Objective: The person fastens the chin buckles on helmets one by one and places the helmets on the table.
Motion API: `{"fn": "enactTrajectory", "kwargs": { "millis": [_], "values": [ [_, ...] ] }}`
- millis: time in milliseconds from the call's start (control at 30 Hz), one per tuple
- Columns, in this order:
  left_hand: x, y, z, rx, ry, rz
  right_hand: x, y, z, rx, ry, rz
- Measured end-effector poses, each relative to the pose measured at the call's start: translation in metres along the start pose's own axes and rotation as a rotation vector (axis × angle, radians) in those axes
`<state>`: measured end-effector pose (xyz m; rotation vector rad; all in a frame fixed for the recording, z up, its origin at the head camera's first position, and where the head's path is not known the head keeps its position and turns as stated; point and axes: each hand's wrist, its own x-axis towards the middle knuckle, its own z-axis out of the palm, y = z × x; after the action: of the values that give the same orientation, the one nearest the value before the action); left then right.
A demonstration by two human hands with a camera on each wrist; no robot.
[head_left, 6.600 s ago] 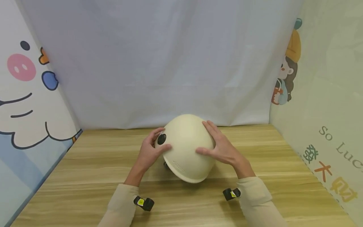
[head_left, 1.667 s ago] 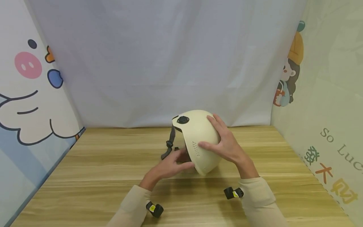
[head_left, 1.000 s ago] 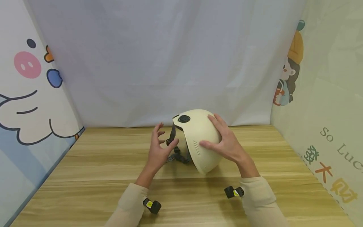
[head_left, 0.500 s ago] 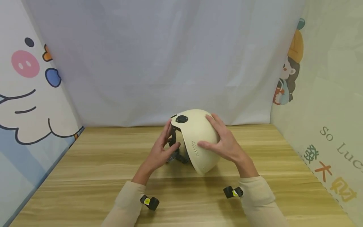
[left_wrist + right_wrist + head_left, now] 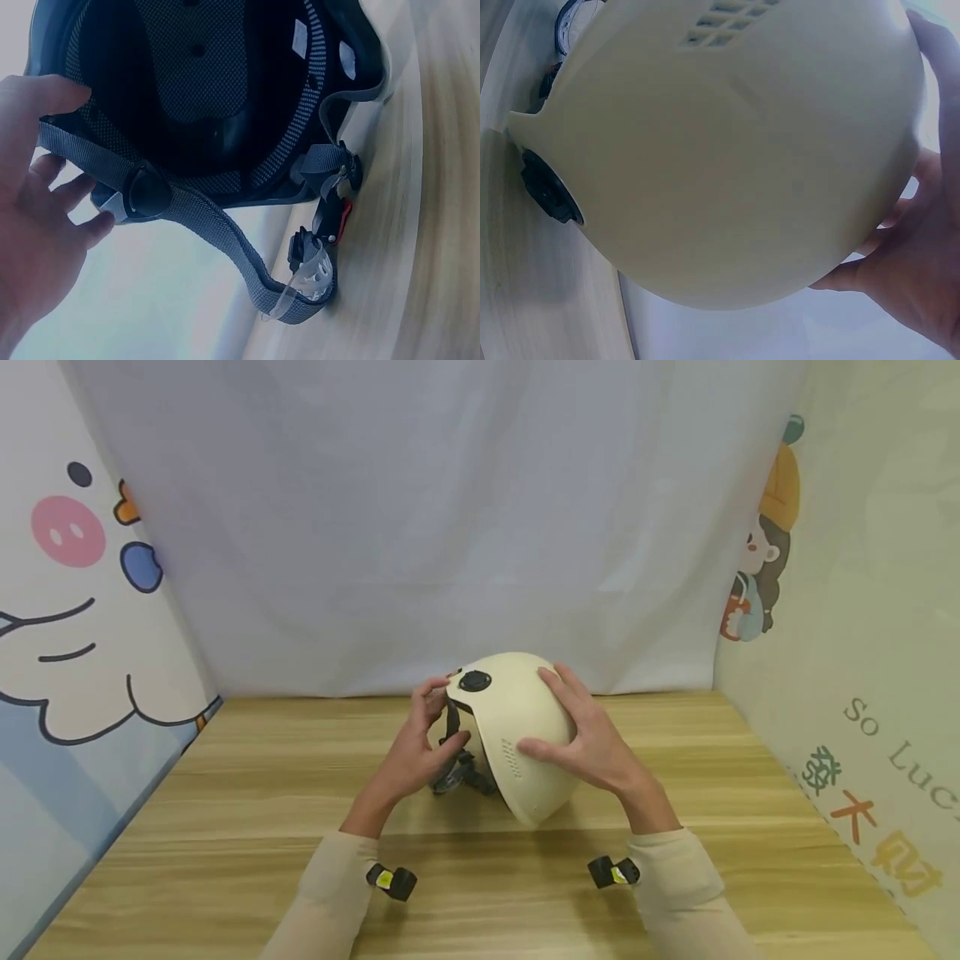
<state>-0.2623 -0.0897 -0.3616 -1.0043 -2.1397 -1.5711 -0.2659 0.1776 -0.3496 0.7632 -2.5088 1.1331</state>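
Observation:
A cream helmet (image 5: 525, 727) lies tilted on the table, its opening facing left. My right hand (image 5: 596, 747) grips the smooth dome from the right, thumb in front and fingers over the far side. My left hand (image 5: 412, 747) holds the helmet's edge at the left, its fingers bent by the black round fitting (image 5: 475, 681). In the left wrist view, the left thumb lies over the dark padded inside (image 5: 199, 67), with the grey chin strap (image 5: 225, 232) passing between thumb and fingers. The strap's buckle (image 5: 307, 247) hangs near the tabletop. Some left fingertips are hidden.
The wood-grain table (image 5: 255, 860) reaches back to a pale curtain (image 5: 450, 527). Printed cartoon panels stand at the left (image 5: 67, 610) and right (image 5: 862, 610). A small black camera sits on each wrist.
Since several seconds ago the helmet has turned, so its opening faces left. The left hand left the lower rim, rose to the strap side and now holds the upper edge. The right hand keeps its grip.

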Motion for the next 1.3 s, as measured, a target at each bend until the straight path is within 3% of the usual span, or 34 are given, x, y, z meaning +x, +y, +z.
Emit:
{"fn": "enactTrajectory", "kwargs": {
  "millis": [167, 400, 967, 1300],
  "values": [
    [0.003, -0.01, -0.002, -0.036, -0.037, 0.005, -0.001, -0.001, 0.001, 0.003, 0.001, -0.006],
    [0.003, -0.058, -0.003, 0.045, -0.028, -0.091, -0.001, -0.003, 0.001, 0.005, -0.003, -0.008],
    [0.003, -0.073, -0.006, -0.012, -0.069, -0.257, -0.002, 0.001, -0.002, 0.0, -0.012, 0.001],
    [0.004, -0.073, -0.005, -0.06, -0.071, -0.269, -0.002, 0.003, -0.002, 0.018, -0.024, 0.001]
  ]
}}
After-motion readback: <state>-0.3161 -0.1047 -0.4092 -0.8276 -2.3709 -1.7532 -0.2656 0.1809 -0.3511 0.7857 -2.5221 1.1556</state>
